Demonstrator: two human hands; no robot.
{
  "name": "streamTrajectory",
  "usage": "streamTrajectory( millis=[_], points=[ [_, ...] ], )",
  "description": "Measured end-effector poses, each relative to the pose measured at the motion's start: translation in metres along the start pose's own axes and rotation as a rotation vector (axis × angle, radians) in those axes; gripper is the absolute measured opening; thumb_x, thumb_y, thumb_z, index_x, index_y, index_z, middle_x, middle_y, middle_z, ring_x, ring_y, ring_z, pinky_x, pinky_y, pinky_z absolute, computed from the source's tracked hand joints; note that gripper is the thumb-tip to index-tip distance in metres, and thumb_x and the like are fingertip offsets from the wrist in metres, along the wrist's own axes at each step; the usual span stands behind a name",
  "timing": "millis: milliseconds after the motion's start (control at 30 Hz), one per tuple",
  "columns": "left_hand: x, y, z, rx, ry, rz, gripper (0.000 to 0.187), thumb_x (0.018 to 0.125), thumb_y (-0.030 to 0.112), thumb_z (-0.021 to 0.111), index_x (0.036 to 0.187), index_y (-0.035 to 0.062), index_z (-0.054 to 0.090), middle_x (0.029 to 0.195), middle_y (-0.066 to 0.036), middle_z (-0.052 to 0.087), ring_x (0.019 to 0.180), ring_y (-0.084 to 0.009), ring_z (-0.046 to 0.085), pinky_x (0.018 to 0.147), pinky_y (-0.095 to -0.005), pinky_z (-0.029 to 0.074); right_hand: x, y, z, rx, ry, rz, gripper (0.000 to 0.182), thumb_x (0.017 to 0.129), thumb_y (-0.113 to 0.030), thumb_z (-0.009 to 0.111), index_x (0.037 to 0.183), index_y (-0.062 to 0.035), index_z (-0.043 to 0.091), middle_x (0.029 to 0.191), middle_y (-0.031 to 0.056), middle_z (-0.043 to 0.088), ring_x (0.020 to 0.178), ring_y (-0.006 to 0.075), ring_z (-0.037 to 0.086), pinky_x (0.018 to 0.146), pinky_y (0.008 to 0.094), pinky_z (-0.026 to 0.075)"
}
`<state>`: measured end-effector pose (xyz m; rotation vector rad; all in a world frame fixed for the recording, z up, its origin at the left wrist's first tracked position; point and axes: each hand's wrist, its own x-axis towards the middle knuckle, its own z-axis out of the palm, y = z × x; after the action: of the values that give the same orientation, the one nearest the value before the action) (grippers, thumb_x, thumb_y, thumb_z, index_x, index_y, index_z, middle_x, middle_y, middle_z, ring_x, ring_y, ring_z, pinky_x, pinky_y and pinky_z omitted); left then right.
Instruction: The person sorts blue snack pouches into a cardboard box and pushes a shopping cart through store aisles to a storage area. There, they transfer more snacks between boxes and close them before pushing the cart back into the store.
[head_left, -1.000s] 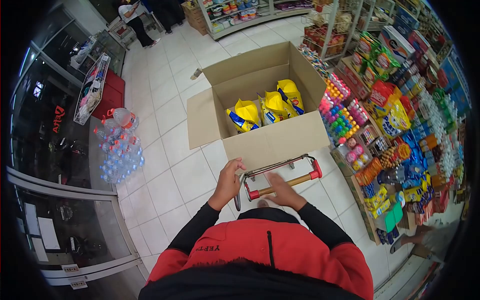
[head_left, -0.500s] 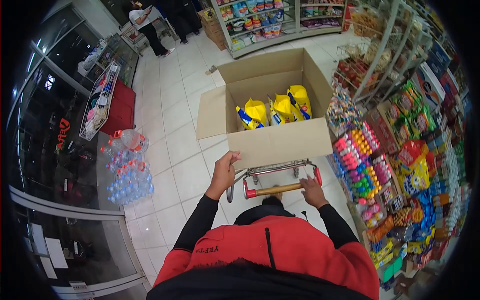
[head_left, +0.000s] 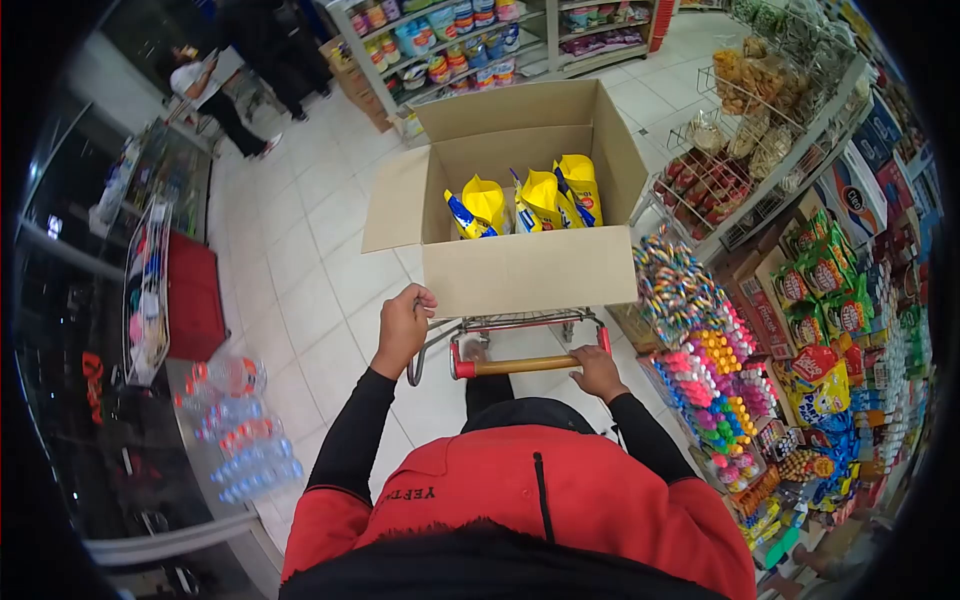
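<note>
An open cardboard box rides on a shopping cart in front of me, its flaps spread outward. Inside stand several yellow and blue packages. My left hand is closed at the lower left corner of the box's near flap, its fingertips curled against the edge. My right hand is closed over the right end of the cart's handle, which is yellowish-brown with red ends. The cart's basket is mostly hidden under the box.
Bottled drinks stand on the floor at left, by a red bin. Candy and snack displays crowd the right side, below a wire rack. Shelves stand ahead. Two people are at the far left.
My right hand has closed over the cart handle, where its fingers were looser before. Cart and box have moved along with me; the bottles and red bin now sit farther left and lower.
</note>
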<state>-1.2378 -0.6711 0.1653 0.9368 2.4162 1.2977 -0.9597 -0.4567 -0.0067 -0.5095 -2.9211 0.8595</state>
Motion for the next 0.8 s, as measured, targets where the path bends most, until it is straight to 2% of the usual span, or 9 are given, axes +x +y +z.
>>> streamTrajectory(
  millis=[100,167,233,300,400,533,700,767,800],
  points=[
    [0.094,-0.013,-0.002,0.008,-0.046,0.068,0.019,0.074,-0.010,0.039,0.081,-0.0024,0.055,0.073,-0.015,0.063,0.066,-0.0228,0.065,0.060,-0.0307,0.051,0.073,0.009,-0.013,0.006,-0.014,0.082,0.040,0.065,-0.020,0.070,0.100,-0.0070,0.058,0.097,0.0102,0.057,0.095,0.0297,0.052,0.086,0.0380,0.040],
    [0.152,-0.013,0.002,-0.018,-0.161,0.066,0.024,0.074,-0.012,0.034,0.084,-0.0065,0.055,0.076,-0.015,0.062,0.072,-0.0205,0.064,0.067,-0.0290,0.053,0.113,0.016,-0.023,0.006,-0.012,0.124,0.038,0.064,-0.021,0.070,0.098,-0.0074,0.058,0.094,0.0097,0.057,0.093,0.0297,0.053,0.084,0.0387,0.040],
    [0.212,-0.011,0.009,0.001,-0.178,0.089,0.022,0.075,-0.012,0.036,0.084,-0.0062,0.055,0.076,-0.015,0.063,0.072,-0.0214,0.065,0.067,-0.0289,0.053,0.153,0.027,-0.032,-0.006,0.098,0.104,0.038,0.064,-0.021,0.070,0.098,-0.0083,0.058,0.090,0.0100,0.056,0.089,0.0307,0.052,0.081,0.0398,0.040],
    [0.267,-0.005,0.018,0.104,-0.249,0.150,0.022,0.075,-0.012,0.037,0.084,-0.0054,0.056,0.076,-0.015,0.063,0.072,-0.0228,0.065,0.067,-0.0289,0.053,0.186,0.034,-0.037,0.008,0.101,0.131,0.047,0.061,-0.024,0.072,0.102,-0.0092,0.055,0.093,0.0098,0.054,0.094,0.0299,0.049,0.085,0.0416,0.037],
    [0.357,0.004,0.044,0.050,-0.304,0.216,0.021,0.075,-0.011,0.038,0.084,-0.0048,0.056,0.077,-0.014,0.063,0.071,-0.0232,0.065,0.066,-0.0290,0.053,0.247,0.053,-0.061,-0.206,0.094,0.185,0.066,0.058,-0.034,0.073,0.113,-0.0101,0.046,0.104,0.0081,0.048,0.106,0.0260,0.040,0.094,0.0447,0.026],
    [0.472,0.022,0.083,-0.023,-0.316,0.165,0.012,0.073,-0.003,0.048,0.080,-0.0002,0.057,0.072,-0.015,0.063,0.070,-0.0279,0.064,0.063,-0.0324,0.050,0.326,0.104,-0.086,-0.173,0.111,0.236,0.067,0.060,-0.037,0.071,0.115,-0.0089,0.045,0.106,0.0089,0.047,0.106,0.0264,0.040,0.094,0.0448,0.026],
    [0.626,0.026,0.143,-0.079,-0.281,0.224,0.009,0.072,0.002,0.053,0.079,0.0013,0.059,0.071,-0.015,0.063,0.069,-0.0294,0.064,0.062,-0.0353,0.050,0.433,0.179,-0.132,-0.160,0.059,0.265,0.070,0.063,-0.041,0.069,0.118,-0.0065,0.044,0.109,0.0116,0.048,0.109,0.0279,0.041,0.091,0.0451,0.028],
    [0.683,0.034,0.161,0.159,-0.298,0.216,0.012,0.074,-0.002,0.048,0.082,-0.0026,0.058,0.073,-0.015,0.064,0.073,-0.0213,0.065,0.061,-0.0288,0.051,0.478,0.212,-0.144,-0.094,0.020,0.280,0.067,0.063,-0.039,0.069,0.116,-0.0062,0.046,0.106,0.0119,0.051,0.105,0.0286,0.045,0.088,0.0445,0.032],
    [0.709,0.047,0.172,0.217,-0.269,0.263,0.011,0.073,0.006,0.054,0.080,-0.0006,0.060,0.071,-0.015,0.064,0.073,-0.0249,0.065,0.062,-0.0321,0.050,0.497,0.230,-0.159,-0.062,0.010,0.293,0.064,0.064,-0.038,0.069,0.114,-0.0060,0.047,0.103,0.0122,0.053,0.102,0.0293,0.048,0.085,0.0439,0.036]
  ],
)
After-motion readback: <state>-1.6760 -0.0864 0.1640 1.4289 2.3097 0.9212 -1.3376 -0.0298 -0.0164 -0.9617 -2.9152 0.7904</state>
